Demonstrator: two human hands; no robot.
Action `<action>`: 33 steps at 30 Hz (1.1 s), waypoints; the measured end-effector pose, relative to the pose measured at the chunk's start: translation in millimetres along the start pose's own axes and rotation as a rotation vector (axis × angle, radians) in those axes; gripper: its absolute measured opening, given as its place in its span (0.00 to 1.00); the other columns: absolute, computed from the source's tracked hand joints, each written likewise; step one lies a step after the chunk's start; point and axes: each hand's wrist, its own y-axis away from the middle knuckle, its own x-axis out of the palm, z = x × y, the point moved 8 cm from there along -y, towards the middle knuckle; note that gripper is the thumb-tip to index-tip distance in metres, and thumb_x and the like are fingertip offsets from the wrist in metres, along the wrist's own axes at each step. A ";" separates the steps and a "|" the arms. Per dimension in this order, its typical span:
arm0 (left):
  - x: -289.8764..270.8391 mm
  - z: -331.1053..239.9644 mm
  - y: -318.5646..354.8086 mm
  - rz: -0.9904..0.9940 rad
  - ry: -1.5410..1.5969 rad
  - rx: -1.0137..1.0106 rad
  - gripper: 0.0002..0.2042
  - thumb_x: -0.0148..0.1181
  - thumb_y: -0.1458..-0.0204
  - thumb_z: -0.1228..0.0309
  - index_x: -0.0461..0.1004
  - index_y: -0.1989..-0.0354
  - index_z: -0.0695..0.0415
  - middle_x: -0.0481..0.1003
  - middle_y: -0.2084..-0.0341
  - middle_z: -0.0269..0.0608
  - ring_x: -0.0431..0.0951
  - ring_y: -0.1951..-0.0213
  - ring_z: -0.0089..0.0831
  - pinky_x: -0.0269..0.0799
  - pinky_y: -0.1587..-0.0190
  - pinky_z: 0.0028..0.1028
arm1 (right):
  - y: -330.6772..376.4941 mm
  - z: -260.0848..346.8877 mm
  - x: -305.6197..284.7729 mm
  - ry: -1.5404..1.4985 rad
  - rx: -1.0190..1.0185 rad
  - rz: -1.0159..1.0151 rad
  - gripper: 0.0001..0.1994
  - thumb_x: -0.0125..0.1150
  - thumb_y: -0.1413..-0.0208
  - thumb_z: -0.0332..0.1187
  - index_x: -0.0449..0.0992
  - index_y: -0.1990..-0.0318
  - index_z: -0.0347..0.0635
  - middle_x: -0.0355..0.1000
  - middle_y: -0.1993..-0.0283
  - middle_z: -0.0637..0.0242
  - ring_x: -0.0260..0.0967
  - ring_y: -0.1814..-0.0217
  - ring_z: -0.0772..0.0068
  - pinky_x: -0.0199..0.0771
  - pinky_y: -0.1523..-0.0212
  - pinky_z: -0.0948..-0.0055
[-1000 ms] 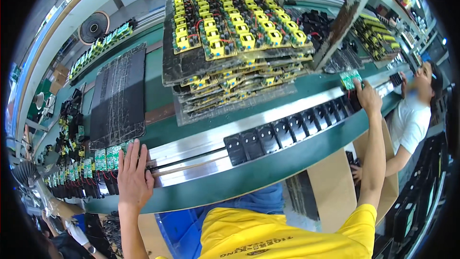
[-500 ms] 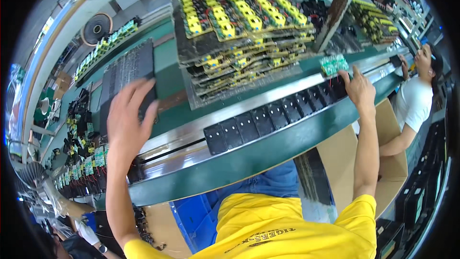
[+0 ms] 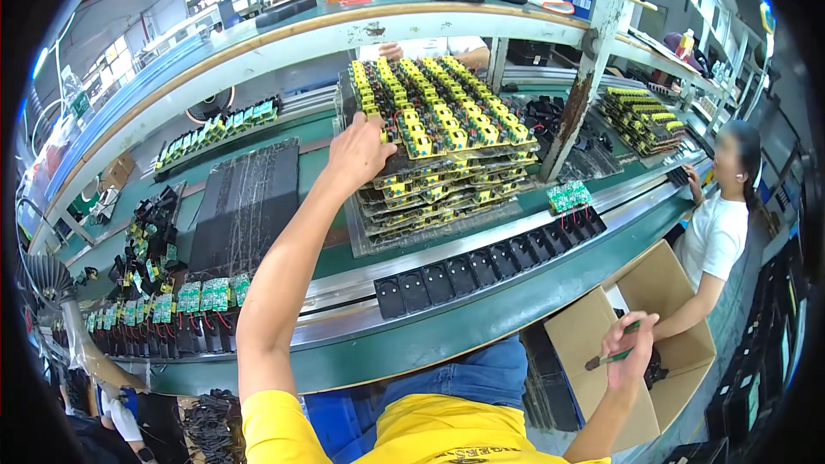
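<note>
A tall stack of circuit boards with yellow parts (image 3: 468, 129) stands in layers on the bench. My left hand (image 3: 359, 155) reaches to its near left corner, fingers and thumb closed around a circuit board in the top layer; the fingers mostly hide that board. Low at the right, in front of the bench edge, my right hand (image 3: 634, 351) grips green-handled pliers (image 3: 616, 357), their dark tip pointing left. Along the metal rail lies a row of open black plastic cases (image 3: 468, 270). A green circuit board (image 3: 569, 197) with red wires rests over the row's right end.
An overhead shelf (image 3: 387, 27) crosses above the stack, with a rusty post (image 3: 574, 112) at its right. Wired green boards (image 3: 202, 296) in black cases line the left side, near a black mat (image 3: 247, 206). A co-worker (image 3: 720, 228) sits right, beside an open carton (image 3: 593, 339).
My left hand has moved right and forward from above the black mat to the board stack. My right hand has left the green board, coming back low with the pliers. The view has tilted up.
</note>
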 end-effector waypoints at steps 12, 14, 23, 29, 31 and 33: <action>-34.6 -20.5 33.0 0.181 0.374 -0.009 0.24 0.71 0.49 0.76 0.72 0.42 0.58 0.79 0.59 0.41 0.81 0.56 0.38 0.78 0.49 0.35 | -3.1 -30.4 112.3 0.445 0.004 0.313 0.33 0.71 0.34 0.24 0.74 0.21 0.44 0.73 0.67 0.72 0.63 0.70 0.81 0.64 0.66 0.82; -49.3 -38.7 66.5 0.092 0.697 0.048 0.30 0.68 0.49 0.81 0.70 0.35 0.58 0.78 0.58 0.40 0.80 0.55 0.32 0.76 0.48 0.31 | -21.6 -31.5 146.2 0.425 -0.017 0.420 0.38 0.77 0.41 0.20 0.76 0.21 0.47 0.75 0.60 0.73 0.63 0.64 0.81 0.66 0.60 0.81; -51.6 -106.9 164.3 0.376 1.234 0.089 0.47 0.68 0.48 0.80 0.52 0.17 0.63 0.80 0.56 0.45 0.82 0.52 0.36 0.77 0.47 0.30 | -72.4 -17.4 270.8 0.443 -0.317 0.758 0.35 0.86 0.47 0.28 0.85 0.29 0.48 0.74 0.50 0.71 0.62 0.60 0.76 0.66 0.57 0.76; -55.1 -132.8 182.0 0.551 1.010 0.158 0.53 0.70 0.46 0.72 0.45 0.13 0.64 0.82 0.51 0.51 0.80 0.57 0.43 0.78 0.54 0.35 | -59.4 -14.5 285.1 0.426 -0.380 1.128 0.30 0.89 0.52 0.32 0.90 0.37 0.49 0.74 0.51 0.67 0.67 0.57 0.69 0.70 0.55 0.72; -54.0 -134.8 179.4 0.553 1.014 0.125 0.54 0.69 0.47 0.74 0.44 0.12 0.62 0.82 0.51 0.49 0.80 0.57 0.40 0.77 0.55 0.32 | -59.3 -12.9 273.8 0.387 -0.239 1.169 0.28 0.89 0.52 0.33 0.91 0.39 0.49 0.73 0.52 0.66 0.67 0.57 0.69 0.70 0.55 0.71; -47.8 -143.5 181.2 0.571 1.024 0.108 0.55 0.69 0.48 0.76 0.43 0.11 0.60 0.82 0.52 0.46 0.80 0.58 0.37 0.76 0.56 0.30 | -59.0 -20.0 268.0 0.363 -0.093 1.188 0.26 0.89 0.52 0.33 0.92 0.42 0.48 0.73 0.52 0.66 0.67 0.56 0.69 0.70 0.55 0.70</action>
